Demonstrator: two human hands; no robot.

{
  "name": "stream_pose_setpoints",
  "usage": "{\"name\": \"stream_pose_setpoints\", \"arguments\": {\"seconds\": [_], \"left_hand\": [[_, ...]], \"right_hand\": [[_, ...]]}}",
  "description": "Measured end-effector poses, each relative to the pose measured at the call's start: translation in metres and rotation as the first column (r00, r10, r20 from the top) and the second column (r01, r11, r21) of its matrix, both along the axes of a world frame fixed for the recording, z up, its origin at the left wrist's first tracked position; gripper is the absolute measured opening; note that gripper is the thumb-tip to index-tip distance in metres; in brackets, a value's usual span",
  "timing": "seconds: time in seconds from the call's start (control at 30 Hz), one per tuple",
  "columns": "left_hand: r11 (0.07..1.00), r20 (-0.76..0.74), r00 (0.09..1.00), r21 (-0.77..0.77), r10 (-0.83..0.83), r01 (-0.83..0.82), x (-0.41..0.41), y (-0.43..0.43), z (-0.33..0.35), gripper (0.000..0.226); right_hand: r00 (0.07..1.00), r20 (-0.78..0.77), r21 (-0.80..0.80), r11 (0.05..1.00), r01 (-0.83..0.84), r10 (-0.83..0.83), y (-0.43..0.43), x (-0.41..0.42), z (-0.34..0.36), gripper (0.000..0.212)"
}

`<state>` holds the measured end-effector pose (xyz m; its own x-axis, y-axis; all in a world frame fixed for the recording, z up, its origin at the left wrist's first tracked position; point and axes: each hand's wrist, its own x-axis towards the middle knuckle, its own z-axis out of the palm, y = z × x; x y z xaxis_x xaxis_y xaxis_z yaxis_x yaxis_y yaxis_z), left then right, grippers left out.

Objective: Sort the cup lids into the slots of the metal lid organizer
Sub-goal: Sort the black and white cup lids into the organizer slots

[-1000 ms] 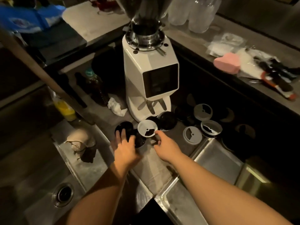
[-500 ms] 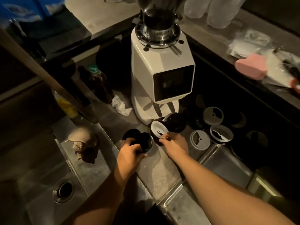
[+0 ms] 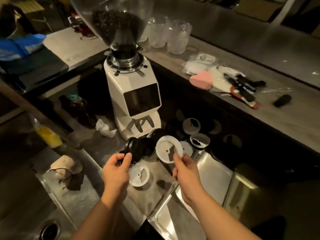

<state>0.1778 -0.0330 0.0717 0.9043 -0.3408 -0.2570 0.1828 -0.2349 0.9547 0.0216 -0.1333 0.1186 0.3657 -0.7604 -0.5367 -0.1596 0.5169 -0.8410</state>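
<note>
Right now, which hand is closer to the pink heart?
Right. The pink heart lies back-right of the right hand holding the white lid; the left hand, gripping black lids, is farther left.

no readable text, labels, brands or numbers anywhere

The right hand [image 3: 187,172] pinches a white lid [image 3: 168,148] by its lower edge, the disc tilted up off the steel counter [image 3: 143,200]. Just left of that grip, the left hand [image 3: 116,170] holds a stack of black lids [image 3: 134,151] on edge. Below and between the two grips a second white lid [image 3: 139,174] lies flat. Beyond them stands the coffee grinder [image 3: 136,99], with more lids [image 3: 199,142] scattered to its right.
</note>
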Motion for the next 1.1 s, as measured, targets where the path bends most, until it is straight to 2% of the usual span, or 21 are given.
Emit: {"name": "stream_pose_setpoints", "arguments": {"seconds": [0.1, 0.2, 0.3, 0.43, 0.6, 0.7, 0.77, 0.87, 0.93, 0.97, 1.0, 1.03, 1.1], "left_hand": [[0.963, -0.284, 0.954, -0.268, -0.099, 0.020, -0.036, -0.002, 0.050, 0.018], [0.900, -0.394, 0.882, -0.431, -0.259, 0.071, -0.079, -0.006, 0.099, 0.018], [0.868, -0.269, 0.900, -0.457, -0.344, 0.195, -0.131, -0.012, 0.139, 0.013], [0.822, -0.003, 0.933, -0.474, -0.360, 0.315, -0.207, -0.015, 0.175, 0.030], [0.818, 0.160, 0.974, -0.530, -0.160, 0.222, -0.293, -0.019, 0.203, 0.029], [0.827, 0.261, 0.962, -0.520, -0.086, 0.215, -0.325, -0.020, 0.211, 0.016], [0.840, 0.268, 0.961, -0.507, -0.062, 0.195, -0.337, -0.022, 0.216, 0.019], [0.865, 0.151, 0.982, -0.470, -0.114, 0.173, -0.349, -0.025, 0.220, 0.020], [0.882, 0.038, 0.981, -0.434, -0.188, 0.186, -0.358, -0.025, 0.222, 0.019], [0.875, -0.020, 0.973, -0.441, -0.229, 0.197, -0.364, -0.025, 0.224, 0.019], [0.870, -0.065, 0.961, -0.445, -0.267, 0.212, -0.371, -0.023, 0.227, 0.018], [0.866, -0.092, 0.950, -0.443, -0.299, 0.230, -0.377, -0.022, 0.230, 0.017], [0.863, -0.086, 0.937, -0.427, -0.337, 0.271, -0.388, -0.018, 0.237, 0.015]], "right_hand": [[0.983, 0.121, 0.027, 0.990, 0.135, -0.138, 0.007, -0.032, 0.040, 0.013], [0.985, 0.113, -0.021, 0.990, 0.136, -0.133, 0.014, -0.073, 0.079, 0.021], [0.986, 0.058, -0.076, 0.984, 0.160, -0.156, 0.025, -0.119, 0.111, 0.023], [0.987, 0.056, -0.182, 0.970, 0.160, -0.152, 0.042, -0.171, 0.139, 0.019], [0.939, -0.013, -0.362, 0.877, 0.316, -0.344, 0.057, -0.209, 0.158, 0.030], [0.956, 0.000, -0.398, 0.877, 0.270, -0.295, 0.068, -0.235, 0.165, 0.026], [0.977, 0.018, -0.422, 0.884, 0.202, -0.214, 0.073, -0.260, 0.167, 0.023], [0.998, 0.032, -0.480, 0.875, 0.067, -0.059, 0.082, -0.303, 0.171, 0.022], [0.999, 0.019, -0.534, 0.845, -0.022, 0.037, 0.088, -0.329, 0.173, 0.038], [0.997, -0.017, -0.591, 0.804, -0.068, 0.071, 0.090, -0.343, 0.175, 0.050], [0.991, -0.101, -0.702, 0.700, -0.131, 0.084, 0.091, -0.355, 0.177, 0.063], [0.968, -0.241, -0.810, 0.535, -0.239, 0.068, 0.090, -0.366, 0.179, 0.074], [0.875, -0.483, -0.857, 0.210, -0.470, -0.016, 0.082, -0.380, 0.176, 0.090]]}}
